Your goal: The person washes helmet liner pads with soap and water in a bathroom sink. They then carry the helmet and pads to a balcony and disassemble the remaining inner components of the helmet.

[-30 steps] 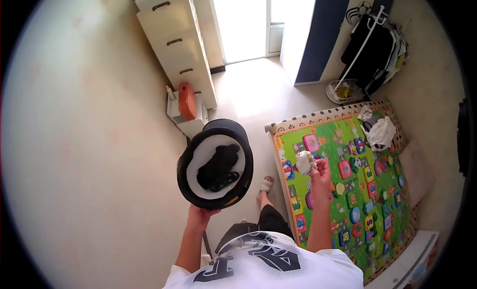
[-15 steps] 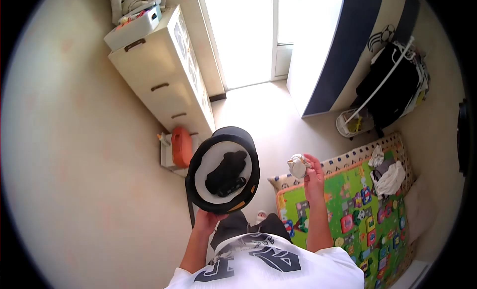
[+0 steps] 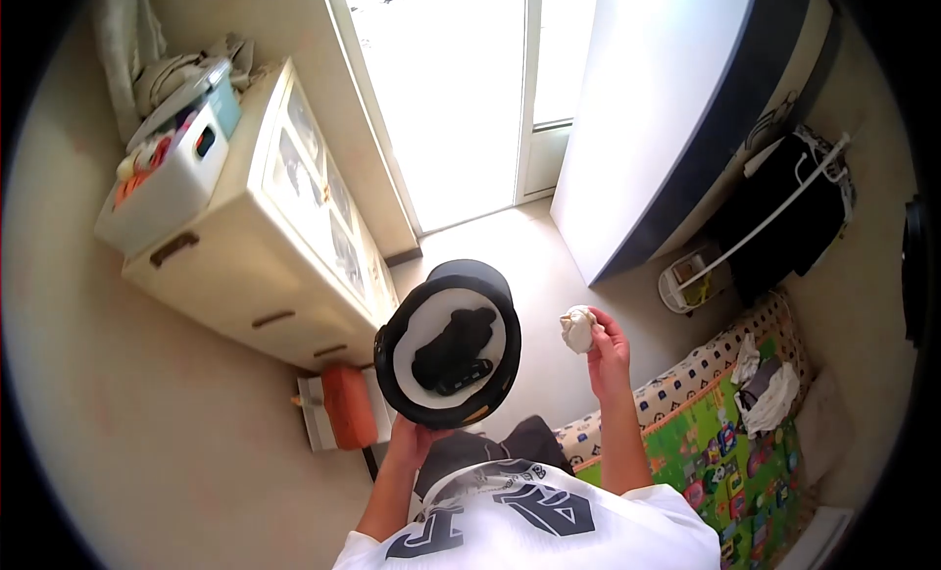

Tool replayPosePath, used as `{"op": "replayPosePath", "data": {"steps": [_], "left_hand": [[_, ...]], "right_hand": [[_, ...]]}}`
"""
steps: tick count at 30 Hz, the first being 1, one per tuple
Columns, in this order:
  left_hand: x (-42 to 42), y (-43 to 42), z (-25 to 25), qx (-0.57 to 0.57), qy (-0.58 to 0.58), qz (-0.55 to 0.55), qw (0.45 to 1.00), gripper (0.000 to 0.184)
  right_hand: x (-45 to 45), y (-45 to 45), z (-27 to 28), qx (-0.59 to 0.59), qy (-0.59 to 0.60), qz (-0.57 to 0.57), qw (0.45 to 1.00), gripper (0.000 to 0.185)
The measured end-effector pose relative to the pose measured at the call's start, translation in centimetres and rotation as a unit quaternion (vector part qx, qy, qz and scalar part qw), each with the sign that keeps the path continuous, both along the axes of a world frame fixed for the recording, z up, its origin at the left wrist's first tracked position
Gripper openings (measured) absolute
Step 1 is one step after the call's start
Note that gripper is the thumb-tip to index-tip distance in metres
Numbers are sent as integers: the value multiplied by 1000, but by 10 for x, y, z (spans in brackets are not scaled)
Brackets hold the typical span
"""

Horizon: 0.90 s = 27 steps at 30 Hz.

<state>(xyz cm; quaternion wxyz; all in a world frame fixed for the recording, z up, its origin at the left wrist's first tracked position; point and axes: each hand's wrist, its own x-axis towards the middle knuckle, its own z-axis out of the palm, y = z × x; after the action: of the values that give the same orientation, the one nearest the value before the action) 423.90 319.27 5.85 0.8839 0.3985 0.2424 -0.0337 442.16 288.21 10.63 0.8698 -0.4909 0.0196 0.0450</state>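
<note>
A black cap (image 3: 449, 418), turned with its inside up, rests in my left hand (image 3: 417, 441), whose fingers are partly hidden under its near edge. Inside the cap's pale lining lies a dark bundle (image 3: 456, 349), perhaps socks. My right hand (image 3: 606, 346) pinches a small crumpled white cloth bundle (image 3: 578, 330) to the right of the cap, above the floor. Cap and white bundle are apart.
Left is a cream drawer cabinet (image 3: 225, 266) bearing a white bin (image 3: 181, 183). Below it, an orange case (image 3: 348, 406) stands on a low white shelf. At right are a clothes rack (image 3: 774, 217), a green play mat (image 3: 706, 462) and white clothes (image 3: 769, 398). A bright door (image 3: 441, 99) is ahead.
The view has moved forward toward the door and cabinet, and the play mat has slid down and right. Both hands still hold the cap and the white bundle.
</note>
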Motion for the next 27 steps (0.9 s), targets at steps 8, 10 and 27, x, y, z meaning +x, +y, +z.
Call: {"op": "replayPosePath", "data": {"steps": [8, 10, 27], "left_hand": [[188, 71, 24, -1, 8, -73, 997, 54], [241, 83, 19, -15, 4, -62, 998, 53], [613, 142, 1, -59, -35, 55, 996, 61]], "right_hand": [[152, 15, -17, -84, 14, -98, 991, 24], [206, 22, -30, -114, 0, -116, 987, 17], [651, 148, 26, -167, -101, 54, 979, 18]]}}
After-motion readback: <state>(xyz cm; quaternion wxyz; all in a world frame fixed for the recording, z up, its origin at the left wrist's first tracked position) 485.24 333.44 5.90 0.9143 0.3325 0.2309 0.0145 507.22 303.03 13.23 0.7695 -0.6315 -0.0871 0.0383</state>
